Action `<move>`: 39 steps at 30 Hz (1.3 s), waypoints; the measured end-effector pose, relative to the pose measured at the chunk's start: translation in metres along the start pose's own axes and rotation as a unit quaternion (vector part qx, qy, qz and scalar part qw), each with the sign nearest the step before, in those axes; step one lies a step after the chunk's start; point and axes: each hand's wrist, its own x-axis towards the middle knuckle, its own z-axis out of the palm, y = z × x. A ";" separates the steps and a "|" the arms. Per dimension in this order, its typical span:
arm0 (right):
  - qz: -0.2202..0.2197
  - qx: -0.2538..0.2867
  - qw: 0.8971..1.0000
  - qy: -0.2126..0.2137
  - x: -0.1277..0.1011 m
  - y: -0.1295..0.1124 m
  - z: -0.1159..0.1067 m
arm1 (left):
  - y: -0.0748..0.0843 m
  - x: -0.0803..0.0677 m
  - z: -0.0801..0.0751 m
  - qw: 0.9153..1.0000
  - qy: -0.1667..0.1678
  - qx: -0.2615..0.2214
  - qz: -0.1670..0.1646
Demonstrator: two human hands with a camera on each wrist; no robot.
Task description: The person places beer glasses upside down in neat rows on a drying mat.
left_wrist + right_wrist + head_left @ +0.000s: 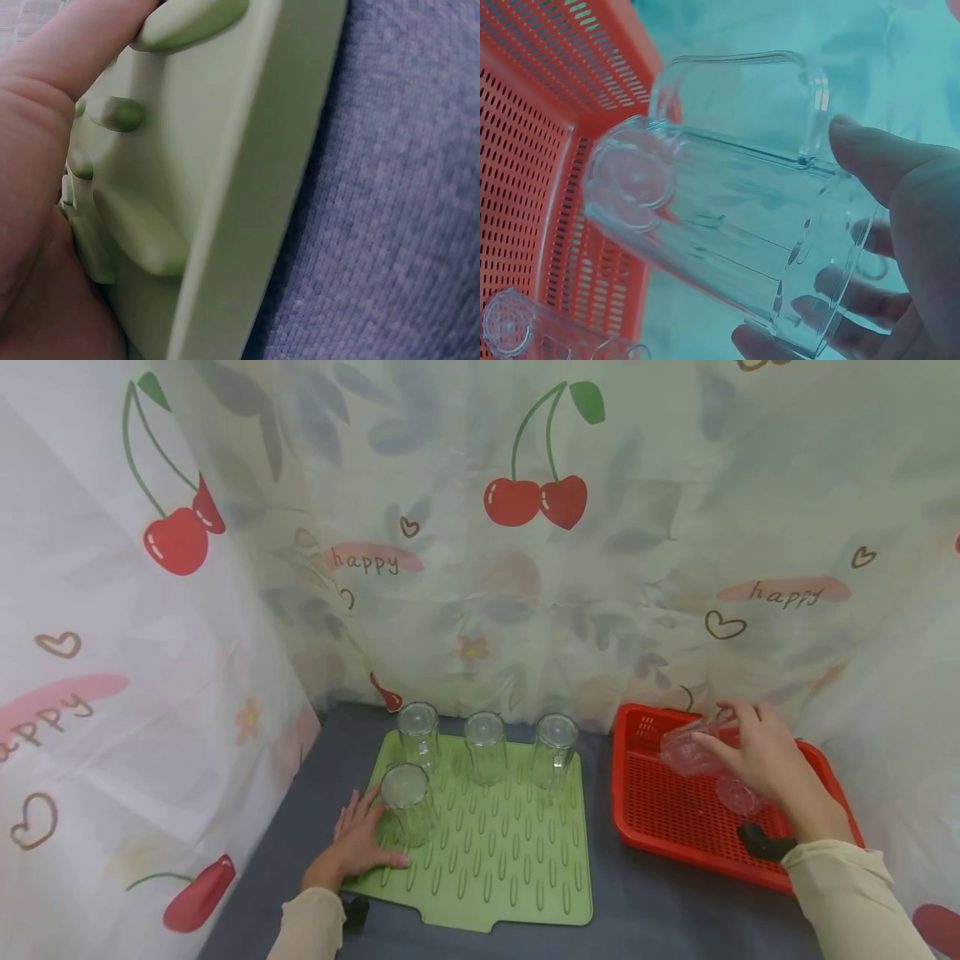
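Green silicone fills the left wrist view: the ridged drying mat [187, 195] lies under the left hand [37, 187], whose palm and thumb press flat on its near-left corner, fingers spread and gripping nothing. That close view cuts off everything but the mat's raised edge and the grey-blue cloth of the bench [405, 210]. The head view gives the wider scene, with the left hand [358, 843] resting on the mat [495, 868] and its fingertips just beside an upturned clear mug [407, 802]. Beyond that mug, further from the left hand, three more clear mugs stand upside down in a row along the mat's far edge: one [418, 735], a second [485, 745], a third [556, 748].

Across the bench, the right hand [757, 760] is curled round a clear glass mug [693, 745], held tilted above the far part of a red perforated tray [675, 827]. From the head the mug is hard to make out against the hand. The right wrist view shows it plainly: the glass mug [727, 232] lies on its side, base towards the tray [547, 150], handle uppermost, with the thumb [885, 165] on the wall near the rim and the fingers wrapped beneath, blurred through the glass. Below the right hand another clear mug [532, 330] lies in the tray, cut off by the frame's lower edge. A cherry-printed curtain [525, 527] hangs behind everything.
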 end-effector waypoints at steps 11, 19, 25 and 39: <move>0.000 0.054 0.997 0.052 -0.011 -0.023 -0.005 | -0.002 -0.001 0.001 1.000 -0.004 0.001 0.002; -0.032 0.099 0.989 0.107 -0.022 -0.037 -0.002 | -0.004 -0.001 0.003 1.000 0.014 -0.014 0.020; -0.024 0.146 0.980 0.135 -0.027 -0.046 0.002 | -0.005 -0.003 0.004 0.999 0.028 -0.021 0.038; -0.031 0.266 0.951 0.154 -0.036 -0.072 0.024 | -0.004 -0.001 0.004 0.999 0.019 -0.013 0.026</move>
